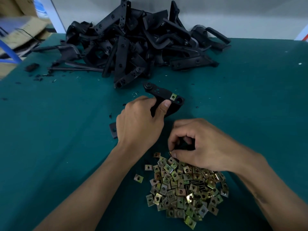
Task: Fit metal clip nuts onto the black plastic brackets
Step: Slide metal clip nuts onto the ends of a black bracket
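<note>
Our left hand [140,124] grips the stiff, light black plastic bracket [164,99] mid-body; our right hand [200,145] pinches one small, slippery clip nut [171,153] by its edges at the pile's [185,189] 12 o'clock.

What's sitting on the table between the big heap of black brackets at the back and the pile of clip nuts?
In the head view, the left hand gripping a bracket with one clip nut fitted.

Both forearms are bare to the frame edge, the left hand [138,125] and right hand [205,147] ungloved.
</note>
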Available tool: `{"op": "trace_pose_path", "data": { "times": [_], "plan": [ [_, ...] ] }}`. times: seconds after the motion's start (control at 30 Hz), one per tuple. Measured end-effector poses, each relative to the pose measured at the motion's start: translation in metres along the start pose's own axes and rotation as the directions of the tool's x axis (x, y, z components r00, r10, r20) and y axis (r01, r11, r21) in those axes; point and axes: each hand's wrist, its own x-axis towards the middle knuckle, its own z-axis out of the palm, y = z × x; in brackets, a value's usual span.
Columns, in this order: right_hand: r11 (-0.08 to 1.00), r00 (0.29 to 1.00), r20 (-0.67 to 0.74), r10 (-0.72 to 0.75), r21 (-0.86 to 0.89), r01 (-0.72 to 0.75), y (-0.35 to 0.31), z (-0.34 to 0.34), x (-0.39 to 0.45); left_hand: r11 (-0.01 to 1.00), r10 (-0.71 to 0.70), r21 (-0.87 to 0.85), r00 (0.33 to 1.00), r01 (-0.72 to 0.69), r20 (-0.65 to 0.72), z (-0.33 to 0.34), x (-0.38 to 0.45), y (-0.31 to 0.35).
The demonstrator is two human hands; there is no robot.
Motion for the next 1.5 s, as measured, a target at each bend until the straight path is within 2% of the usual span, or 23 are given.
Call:
{"op": "trace_pose_path", "data": {
  "times": [0.13, 0.43, 0.63, 0.73, 0.83, 0.97, 1.03, 1.13, 1.2, 1.3, 1.37, 1.5],
  "plan": [
    [0.998, 0.999, 0.019, 0.027, -0.059, -0.026, -0.002, 0.003, 0.0, 1.0, 0.012, -0.005, 1.0, -0.012, 0.002, 0.0, 0.0, 0.0],
    [0.998, 0.999, 0.012, 0.032, 0.056, -0.033, -0.001, -0.004, -0.003, 0.995, 0.097, -0.014, 0.995, -0.097, 0.024, -0.001, -0.001, 0.002],
    [1.0, 1.0, -0.016, -0.011, -0.026, 0.011, -0.002, 0.003, -0.001, 0.991, 0.132, 0.007, 0.991, -0.132, 0.026, -0.002, -0.002, 0.004],
    [0.988, 0.997, -0.034, -0.066, 0.138, 0.07, 0.004, -0.001, -0.002, 0.988, 0.155, 0.019, 0.988, -0.155, 0.019, -0.002, -0.003, 0.005],
    [0.903, 0.986, -0.13, -0.101, 0.404, 0.146, 0.016, -0.012, -0.003, 0.984, 0.176, 0.023, 0.984, -0.176, 0.023, -0.002, -0.003, 0.005],
    [0.589, 0.942, -0.328, 0.065, 0.775, 0.229, 0.035, -0.023, -0.002, 0.98, 0.197, 0.012, 0.98, -0.198, 0.032, -0.003, -0.004, 0.006],
    [0.5, 0.901, -0.406, 0.15, 0.818, 0.286, 0.04, -0.024, -0.001, 0.975, 0.22, 0.007, 0.975, -0.221, 0.041, -0.003, -0.005, 0.006],
    [0.441, 0.839, -0.494, 0.229, 0.821, 0.363, 0.042, -0.025, 0.0, 0.964, 0.263, 0.03, 0.963, -0.265, 0.06, -0.003, -0.006, 0.006],
    [0.445, 0.804, -0.535, 0.261, 0.805, 0.391, 0.04, -0.023, 0.003, 0.955, 0.295, 0.025, 0.954, -0.296, 0.058, -0.003, -0.006, 0.006],
    [0.573, 0.745, -0.606, 0.279, 0.728, 0.378, 0.039, -0.018, 0.007, 0.944, 0.329, -0.007, 0.943, -0.329, 0.041, -0.003, -0.008, 0.006],
    [0.656, 0.73, -0.626, 0.273, 0.676, 0.335, 0.037, -0.014, 0.01, 0.939, 0.343, -0.008, 0.939, -0.342, 0.024, -0.003, -0.008, 0.007],
    [0.721, 0.721, -0.654, 0.231, 0.612, 0.325, 0.032, -0.01, 0.012, 0.934, 0.357, -0.003, 0.934, -0.357, 0.021, -0.002, -0.008, 0.007]
  ]
}}
